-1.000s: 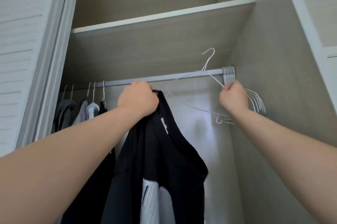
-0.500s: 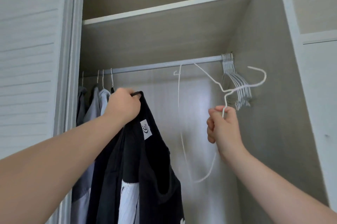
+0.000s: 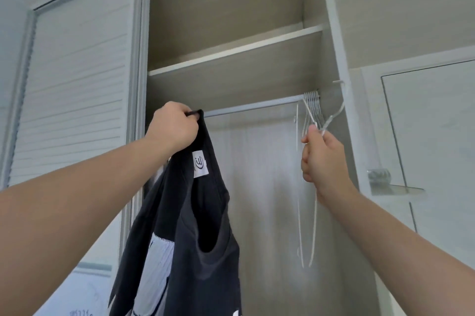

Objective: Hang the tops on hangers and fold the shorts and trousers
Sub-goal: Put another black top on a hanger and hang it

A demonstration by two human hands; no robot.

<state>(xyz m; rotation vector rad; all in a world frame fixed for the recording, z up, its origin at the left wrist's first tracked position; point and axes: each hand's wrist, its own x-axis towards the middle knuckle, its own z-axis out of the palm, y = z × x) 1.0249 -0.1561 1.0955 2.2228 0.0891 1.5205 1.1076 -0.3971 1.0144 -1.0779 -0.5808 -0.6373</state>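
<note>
The left hand [image 3: 174,125] gripped a black top [image 3: 190,225] by its collar, held up before the wardrobe rail [image 3: 252,107]. The right hand [image 3: 322,159] pinched a white wire hanger [image 3: 314,213] near its hook, beside the spare hangers [image 3: 311,102] bunched at the rail's right end.

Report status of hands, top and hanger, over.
Left hand grips black top at collar. Right hand holds white hanger, off rail. No obstruction seen.

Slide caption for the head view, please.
Left hand holds a black top up near the wardrobe rail; right hand grips a white wire hanger beside the spare hangers.
</note>
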